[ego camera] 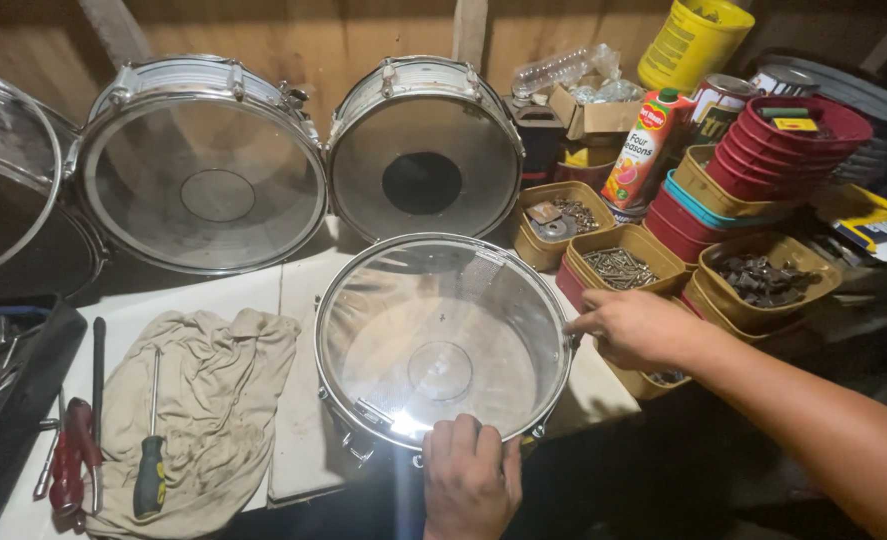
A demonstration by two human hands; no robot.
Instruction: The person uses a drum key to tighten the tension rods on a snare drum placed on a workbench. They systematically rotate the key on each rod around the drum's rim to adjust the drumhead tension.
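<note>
While lying flat on the white bench, snare drum steadied at near rim by left hand, fingers curled over hoop; right hand, loosely closed, seemingly pinching a side lug.

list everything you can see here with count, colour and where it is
snare drum: 1, chrome rim, clear head, flat on bench centre
drums leaning on wall: 3, silver-white shells, back left to centre
rag: 1, beige, left of flat drum
screwdriver: 1, black-green handle, on rag
pliers: 1, red handles, bench left edge
trays of screws and hardware: several, tan, right of drum
stacked bowls: several, red, back right
juice carton: 1, back right
yellow container: 1, top right
left hand: on drum's near rim
right hand: at drum's right rim
</note>
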